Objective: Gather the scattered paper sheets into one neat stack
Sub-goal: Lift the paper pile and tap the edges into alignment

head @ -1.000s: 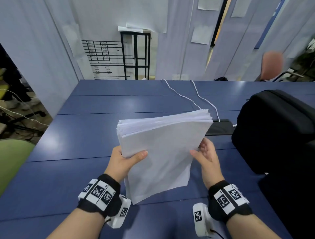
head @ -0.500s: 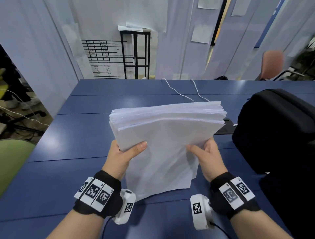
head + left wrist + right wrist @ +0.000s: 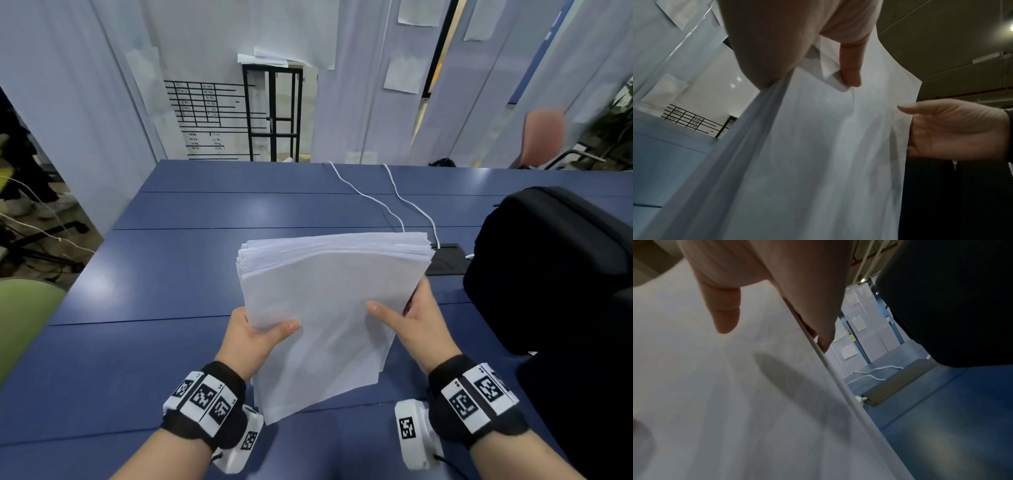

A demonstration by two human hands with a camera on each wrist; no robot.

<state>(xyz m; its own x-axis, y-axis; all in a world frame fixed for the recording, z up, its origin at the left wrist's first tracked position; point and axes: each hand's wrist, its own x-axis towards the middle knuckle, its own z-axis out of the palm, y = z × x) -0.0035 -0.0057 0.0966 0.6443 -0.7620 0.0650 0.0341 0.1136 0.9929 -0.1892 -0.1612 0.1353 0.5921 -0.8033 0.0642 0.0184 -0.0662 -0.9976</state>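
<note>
Both hands hold the stack of paper sheets (image 3: 329, 308) upright above the blue table (image 3: 137, 359), its lower edge close to or on the surface; which, I cannot tell. The left hand (image 3: 255, 337) clamps the left edge, thumb across the front sheet and fingers behind. The right hand (image 3: 416, 323) grips the right edge the same way, its thumb (image 3: 723, 311) lying flat on the front sheet. Held on edge like this, the sheets can likely be tapped down so their edges fall level, though the top edge looks slightly fanned. Compared with half a second ago, the stack has tilted a little less toward the camera and the right thumb reaches further in across the paper. A black backpack (image 3: 555, 267) sits at the right, well clear, with two white cables (image 3: 394, 209) behind the stack.
</note>
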